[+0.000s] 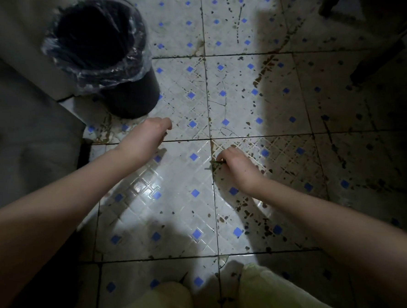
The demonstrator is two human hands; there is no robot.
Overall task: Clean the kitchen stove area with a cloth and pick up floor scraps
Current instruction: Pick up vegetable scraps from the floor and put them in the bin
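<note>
One thin green scrap [215, 162] pinched by right fingers [223, 157]; left fingers [164, 124] curled, grip unclear.

Floor [175, 179] in glazed ceramic tile, gleaming glossy, glaze cracking and wearing in patches, bin [132, 96] showing matt black plastic, liner [141, 57] crinkling in clear shiny film, trousers [265, 293] showing pale matt cloth.

The person has bare forearms [64, 193] and wears loose, pale yellow-green trousers [265, 290] over both knees.

A thin dark-green scrap [214, 162] lies on a grout line [214, 200], pinched by the right hand [237, 167].
</note>
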